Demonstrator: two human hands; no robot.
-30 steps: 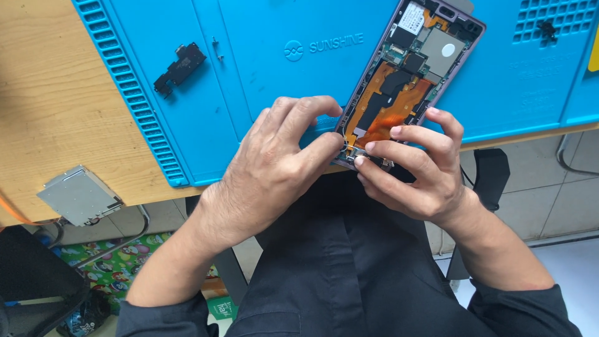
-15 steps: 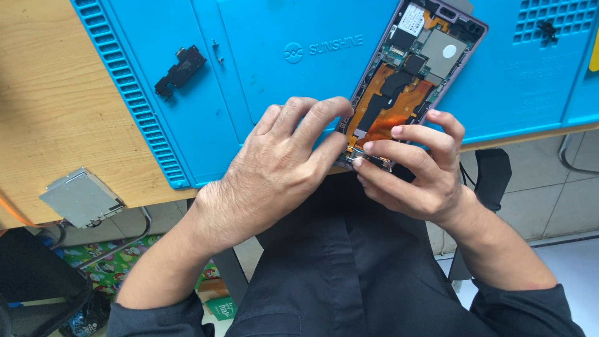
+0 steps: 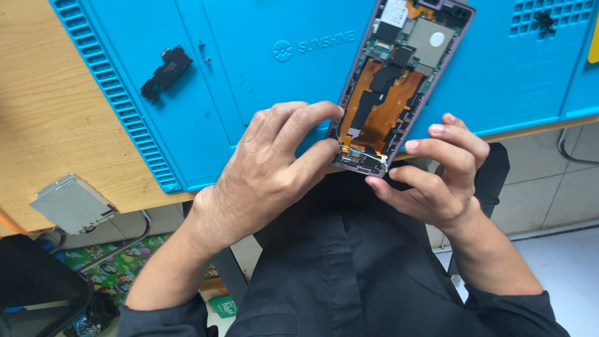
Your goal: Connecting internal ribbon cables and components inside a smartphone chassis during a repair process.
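1. The left hand [image 3: 265, 168] pinched the near left corner of the opened phone [image 3: 399, 81] with narrow fingers.
2. The right hand [image 3: 437, 181] steadied its near right edge, fingers curled.
3. The phone lay tilted on the blue mat [image 3: 249, 75], overhanging the table [image 3: 50, 118] edge.
4. Far left lay a small black part [image 3: 166, 72].
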